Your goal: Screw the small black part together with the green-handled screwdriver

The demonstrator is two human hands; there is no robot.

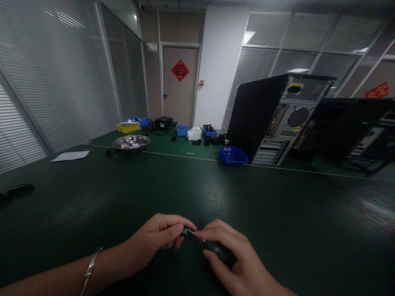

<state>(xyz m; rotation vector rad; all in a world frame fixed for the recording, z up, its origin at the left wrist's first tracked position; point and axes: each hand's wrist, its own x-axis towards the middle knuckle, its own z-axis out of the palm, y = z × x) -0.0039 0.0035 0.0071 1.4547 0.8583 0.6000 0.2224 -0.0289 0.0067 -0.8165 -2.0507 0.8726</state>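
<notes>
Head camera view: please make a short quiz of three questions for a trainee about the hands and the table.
1. True or false: both hands touch the small dark part.
2. Which lies nearest the open computer case? A. metal bowl B. blue bin C. sheet of paper
3. Fill in: the left hand has a silver ____ on its wrist.

Key
1. True: the left hand pinches it and the right hand meets it from the other side.
2. B
3. bracelet
</notes>
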